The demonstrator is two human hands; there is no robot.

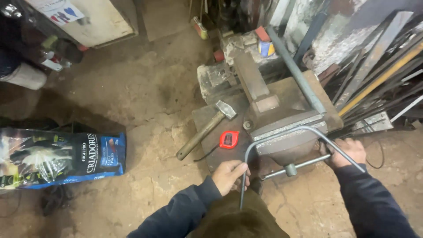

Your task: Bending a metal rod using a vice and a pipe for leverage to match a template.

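Both hands gripping a bent grey metal rod [282,130] clamped in a rusty bench vise [282,128].

The left hand [229,175] is closed around the rod's near leg, fingers wrapped on it below the bend; the right hand [346,152] is closed around the opposite leg, just beside the vise jaw. Between the two grips the rod arches across the front of the vise, above its steel handle bar [294,168]. Beyond the left grip lie a red tape measure [229,139] and a wooden-handled hammer [207,128] on the brown steel plate [205,119]; well away from that grip, a blue and black printed sack [59,156] lies on the dirt floor [145,88].
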